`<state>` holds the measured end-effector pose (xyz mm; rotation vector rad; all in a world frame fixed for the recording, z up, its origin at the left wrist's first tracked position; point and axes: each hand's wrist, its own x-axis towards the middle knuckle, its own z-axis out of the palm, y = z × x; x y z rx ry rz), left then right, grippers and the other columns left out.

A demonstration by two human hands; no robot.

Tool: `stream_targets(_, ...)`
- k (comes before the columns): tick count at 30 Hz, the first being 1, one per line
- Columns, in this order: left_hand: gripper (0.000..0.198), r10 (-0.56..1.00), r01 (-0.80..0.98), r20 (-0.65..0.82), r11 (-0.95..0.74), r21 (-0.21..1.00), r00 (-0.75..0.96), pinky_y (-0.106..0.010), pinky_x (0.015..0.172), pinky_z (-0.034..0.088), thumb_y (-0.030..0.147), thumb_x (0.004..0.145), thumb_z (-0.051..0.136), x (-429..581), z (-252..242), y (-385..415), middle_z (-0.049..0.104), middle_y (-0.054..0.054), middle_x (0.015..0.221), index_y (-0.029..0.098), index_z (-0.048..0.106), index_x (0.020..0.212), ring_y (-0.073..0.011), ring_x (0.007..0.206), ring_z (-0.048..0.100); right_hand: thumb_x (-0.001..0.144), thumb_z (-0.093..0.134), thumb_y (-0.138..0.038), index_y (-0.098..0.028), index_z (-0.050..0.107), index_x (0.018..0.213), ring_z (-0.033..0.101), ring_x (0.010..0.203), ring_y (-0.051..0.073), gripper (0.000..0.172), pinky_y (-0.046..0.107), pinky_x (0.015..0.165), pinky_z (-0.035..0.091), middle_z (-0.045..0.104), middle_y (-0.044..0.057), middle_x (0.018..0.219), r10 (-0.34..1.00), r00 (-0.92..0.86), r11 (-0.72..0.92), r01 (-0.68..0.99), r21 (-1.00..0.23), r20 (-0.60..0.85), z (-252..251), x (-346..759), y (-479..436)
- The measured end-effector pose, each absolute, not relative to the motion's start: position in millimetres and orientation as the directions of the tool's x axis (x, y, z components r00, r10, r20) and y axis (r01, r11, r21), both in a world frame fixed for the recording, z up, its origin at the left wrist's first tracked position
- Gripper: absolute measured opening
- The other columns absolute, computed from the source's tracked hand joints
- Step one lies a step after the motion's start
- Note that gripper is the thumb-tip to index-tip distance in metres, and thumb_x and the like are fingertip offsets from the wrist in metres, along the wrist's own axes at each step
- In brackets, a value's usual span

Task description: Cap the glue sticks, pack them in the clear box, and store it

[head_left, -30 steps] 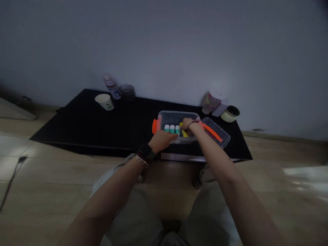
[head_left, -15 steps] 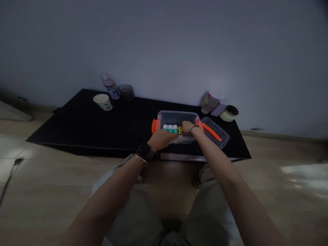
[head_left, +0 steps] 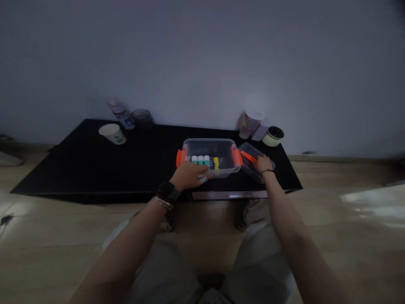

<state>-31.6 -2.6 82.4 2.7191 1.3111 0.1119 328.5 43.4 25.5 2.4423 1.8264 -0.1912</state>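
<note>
A clear plastic box point(head_left: 210, 145) with orange end handles stands on a black surface. Inside it, a row of teal-capped sticks point(head_left: 200, 160) stands beside a yellow stick point(head_left: 216, 163), with a small gap between them. My left hand point(head_left: 188, 175) lies over the box's front rim, and a small pale item shows under its fingers, too small to name. To the right, my right hand point(head_left: 262, 164) rests on the box's clear lid point(head_left: 249, 158), which has an orange strip. That hand holds nothing I can see.
Along the wall stand a paper cup point(head_left: 112, 134), a spray bottle point(head_left: 118, 110), a dark round container point(head_left: 141, 118), a plastic cup point(head_left: 249, 125), a pale card point(head_left: 260, 133) and a cream tub point(head_left: 272, 136). Wooden floor surrounds the black surface point(head_left: 63, 169).
My right hand has left the yellow stick in the box and moved right onto the lid. The view has swung so that everything sits further left.
</note>
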Motion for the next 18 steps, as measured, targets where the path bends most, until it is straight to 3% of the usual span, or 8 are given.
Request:
stream_targets(3,0.044,0.786,0.779,0.022,-0.615,0.126,0.617,-0.035,0.072,0.044,0.055,0.095,0.043,-31,83,-2,0.072,-0.010,0.087,0.022,0.071,0.104,-0.0253,0.081,0.066,0.096,0.053,-0.035,-0.018,0.061,0.132,0.046,0.132,0.031,0.041,0.040,0.099,0.045,0.049,0.017,0.142,0.937,0.288,-0.282,0.958,0.057,-0.196,16,336,42)
stream_targets(9,0.036,0.812,0.798,0.103,-0.583,0.152,0.574,-0.033,0.071,0.043,0.039,0.099,0.039,-32,76,1,0.071,-0.008,0.084,0.022,0.071,0.097,-0.0229,0.080,0.065,0.093,0.056,-0.029,-0.012,0.063,0.126,0.048,0.130,0.031,0.038,0.039,0.098,0.045,0.054,0.022,0.137,0.954,0.252,-0.240,0.967,0.089,-0.162,14,343,43)
stream_targets(14,0.026,0.769,0.702,0.286,-0.638,0.315,0.571,-0.036,0.088,0.046,0.021,0.091,0.044,-37,73,8,0.072,-0.009,0.098,0.020,0.070,0.096,-0.0233,0.097,0.064,0.087,0.067,-0.040,-0.011,0.067,0.118,0.056,0.121,0.030,0.042,0.037,0.094,0.047,0.060,0.021,0.129,0.959,0.265,-0.263,0.964,0.034,-0.100,37,355,41)
stream_targets(18,0.029,0.832,0.733,0.425,-0.531,0.425,0.357,-0.045,0.105,0.040,0.029,0.095,0.043,-45,73,17,0.068,-0.012,0.120,0.019,0.069,0.104,-0.0275,0.116,0.058,0.084,0.067,-0.043,-0.012,0.070,0.108,0.066,0.104,0.029,0.039,0.035,0.086,0.050,0.068,0.019,0.111,0.945,0.325,-0.327,0.942,-0.081,-0.041,62,376,33)
